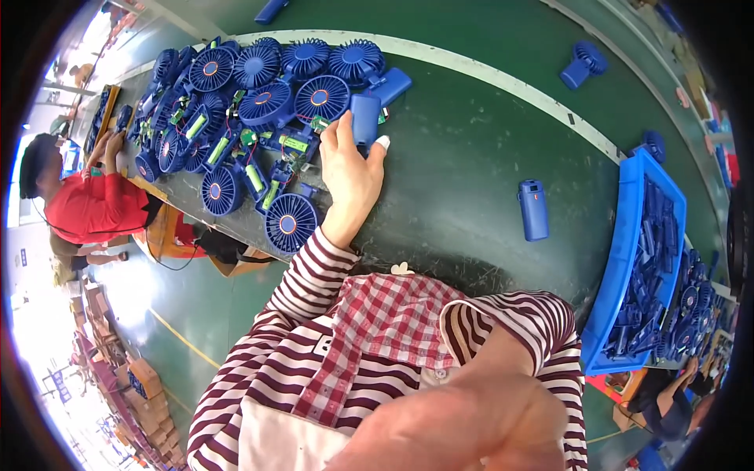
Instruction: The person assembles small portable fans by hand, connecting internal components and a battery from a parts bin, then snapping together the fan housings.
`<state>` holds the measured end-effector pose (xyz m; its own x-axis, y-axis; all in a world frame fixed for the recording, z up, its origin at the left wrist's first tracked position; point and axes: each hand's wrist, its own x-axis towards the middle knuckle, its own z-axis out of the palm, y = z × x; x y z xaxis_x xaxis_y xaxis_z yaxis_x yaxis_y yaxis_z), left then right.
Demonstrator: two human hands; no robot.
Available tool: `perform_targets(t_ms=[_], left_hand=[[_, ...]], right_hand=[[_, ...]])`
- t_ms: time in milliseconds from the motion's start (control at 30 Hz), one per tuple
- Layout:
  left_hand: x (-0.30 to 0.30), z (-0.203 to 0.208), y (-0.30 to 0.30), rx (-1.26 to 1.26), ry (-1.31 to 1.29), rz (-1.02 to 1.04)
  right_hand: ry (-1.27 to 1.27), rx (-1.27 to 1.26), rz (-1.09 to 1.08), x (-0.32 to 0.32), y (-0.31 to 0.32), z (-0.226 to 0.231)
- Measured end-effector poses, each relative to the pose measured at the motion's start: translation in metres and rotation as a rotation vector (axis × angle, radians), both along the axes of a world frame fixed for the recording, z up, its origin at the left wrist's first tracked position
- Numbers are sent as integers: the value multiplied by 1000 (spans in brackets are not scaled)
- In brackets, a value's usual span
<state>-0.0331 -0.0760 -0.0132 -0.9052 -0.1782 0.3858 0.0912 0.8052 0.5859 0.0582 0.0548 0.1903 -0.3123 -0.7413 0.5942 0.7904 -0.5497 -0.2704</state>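
My left hand [350, 171] is at the near right edge of a pile of blue handheld fans [258, 64]. Its thumb and index finger lie on either side of a smooth blue fan handle [364, 118], gripping it. Just beyond, another blue handle [393, 85] sticks out from a fan in the pile. Many fans are opened up, with green battery cells [294, 144], small circuit boards and thin wires showing. My right hand [463, 420] is raised close to the camera in front of my apron, blurred, and its fingers cannot be made out.
A single blue handle casing [533, 210] lies on the green tabletop [463, 157]. A blue bin [614, 259] full of blue parts stands at the right, with more fans beyond it. Past the white strip lies another fan [583, 64]. A person in red [98, 204] works at the left.
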Motion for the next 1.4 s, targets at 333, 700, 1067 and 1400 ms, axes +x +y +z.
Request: perform_targets(t_ms=[333, 700, 1067, 1400], left_hand=[[-9, 5, -6, 551, 146, -112], [35, 15, 49, 516, 82, -744], [58, -1, 83, 515, -247, -1585], [40, 3, 42, 46, -32, -1125]], right_hand=[[431, 730, -732, -10, 25, -73], [1343, 2687, -1736, 6, 138, -211], [1014, 2202, -1575, -50, 99, -176], [597, 2174, -1700, -65, 124, -185]])
